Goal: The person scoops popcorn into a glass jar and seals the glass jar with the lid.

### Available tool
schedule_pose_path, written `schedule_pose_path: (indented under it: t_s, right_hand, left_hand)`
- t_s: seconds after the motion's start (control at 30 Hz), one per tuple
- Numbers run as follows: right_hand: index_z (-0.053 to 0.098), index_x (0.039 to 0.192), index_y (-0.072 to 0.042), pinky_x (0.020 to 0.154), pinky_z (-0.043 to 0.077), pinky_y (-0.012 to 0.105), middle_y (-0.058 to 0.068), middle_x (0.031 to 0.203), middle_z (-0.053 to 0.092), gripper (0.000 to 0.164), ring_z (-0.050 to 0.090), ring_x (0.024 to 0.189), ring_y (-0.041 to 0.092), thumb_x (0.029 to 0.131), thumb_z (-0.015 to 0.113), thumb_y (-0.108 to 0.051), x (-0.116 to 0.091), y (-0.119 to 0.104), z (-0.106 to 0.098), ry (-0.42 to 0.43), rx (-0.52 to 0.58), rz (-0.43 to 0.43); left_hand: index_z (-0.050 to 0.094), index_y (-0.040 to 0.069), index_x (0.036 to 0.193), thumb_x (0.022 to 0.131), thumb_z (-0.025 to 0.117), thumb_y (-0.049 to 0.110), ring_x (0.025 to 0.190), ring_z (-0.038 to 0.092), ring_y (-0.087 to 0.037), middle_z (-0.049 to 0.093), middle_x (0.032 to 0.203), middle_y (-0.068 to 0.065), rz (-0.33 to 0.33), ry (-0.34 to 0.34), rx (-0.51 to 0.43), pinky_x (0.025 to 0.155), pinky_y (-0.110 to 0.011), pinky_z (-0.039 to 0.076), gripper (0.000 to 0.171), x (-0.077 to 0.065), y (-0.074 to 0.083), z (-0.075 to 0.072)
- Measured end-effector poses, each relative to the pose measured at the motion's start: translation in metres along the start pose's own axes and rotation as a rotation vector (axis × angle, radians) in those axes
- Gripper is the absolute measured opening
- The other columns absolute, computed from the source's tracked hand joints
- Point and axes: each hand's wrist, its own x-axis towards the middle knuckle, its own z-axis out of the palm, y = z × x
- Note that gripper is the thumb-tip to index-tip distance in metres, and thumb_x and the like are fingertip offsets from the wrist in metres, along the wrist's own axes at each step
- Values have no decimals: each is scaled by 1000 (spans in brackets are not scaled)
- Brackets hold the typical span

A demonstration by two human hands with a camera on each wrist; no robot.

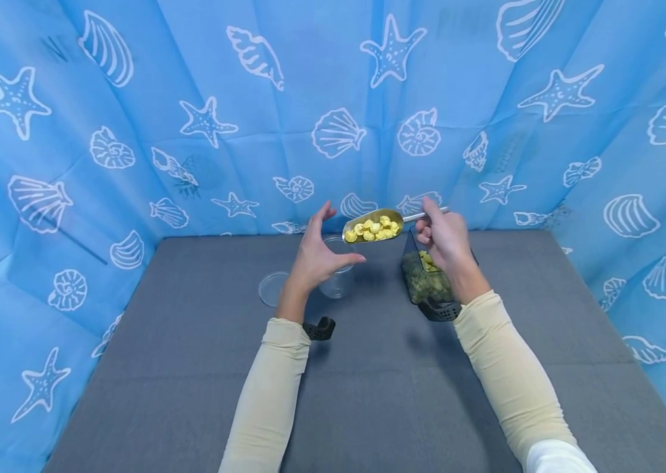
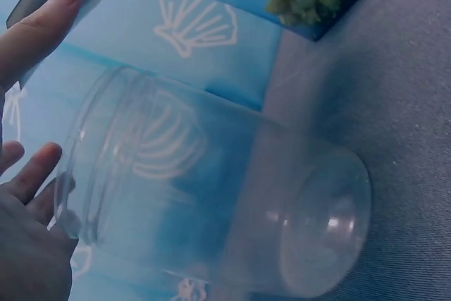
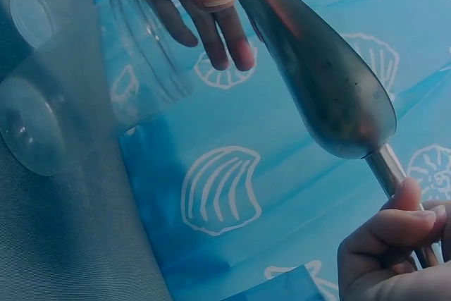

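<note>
My right hand (image 1: 446, 238) grips the thin handle of a metal scoop (image 3: 331, 82), held up in the air. Yellow popcorn (image 1: 376, 228) fills the scoop's bowl, whose tip points left toward my left hand (image 1: 315, 259). That left hand has its thumb and fingers spread apart, close to the mouth of a clear plastic jar (image 2: 204, 195). The jar stands upright on the table, with nothing seen inside. Beneath my right hand, a dark see-through container (image 1: 410, 281) holds more popcorn; the hand and wrist hide part of it.
Left of the jar, a clear round lid (image 1: 272, 289) lies flat on the grey tabletop (image 1: 191, 368). A blue curtain (image 1: 286, 138) with white shells and starfish hangs behind the table and along its sides. Each wrist wears a black camera mount (image 1: 319, 328).
</note>
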Motion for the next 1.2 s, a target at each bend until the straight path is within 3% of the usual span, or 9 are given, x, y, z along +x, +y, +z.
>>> schedule_pose_path:
  t_s: [0.23,0.47,0.83,1.2]
  right_hand:
    - [61,93,-7,45,39,18,-2,59,58,32,45,49,4,102,62,-37,-1,5,-1,-24,-24,-2]
    - [61,94,-5,46,41,17,-3,60,58,34,46,49,3,102,61,-37,-1,8,-1,-37,-55,-2]
    - [58,99,-3,48,43,17,-4,61,58,38,45,51,2,102,59,-41,-1,10,0,-34,-104,12]
    - [61,95,-2,48,46,18,-4,61,59,40,48,50,3,103,60,-40,0,13,0,-28,-153,-19]
  left_hand:
    - [21,29,163,68,94,49,153,33,-25,36,163,3,-53,-9,6,122,-53,33,121,-1,-7,3]
    - [37,29,156,67,93,54,153,33,-28,36,162,-1,-145,-27,16,118,-58,37,107,-2,-13,7]
    - [46,19,149,72,92,45,144,46,-28,50,151,-2,-97,-35,-5,117,-52,41,94,-2,-23,11]
    - [49,22,146,73,91,43,141,47,-23,54,147,2,-130,-56,-40,117,-51,41,87,-2,-27,11]
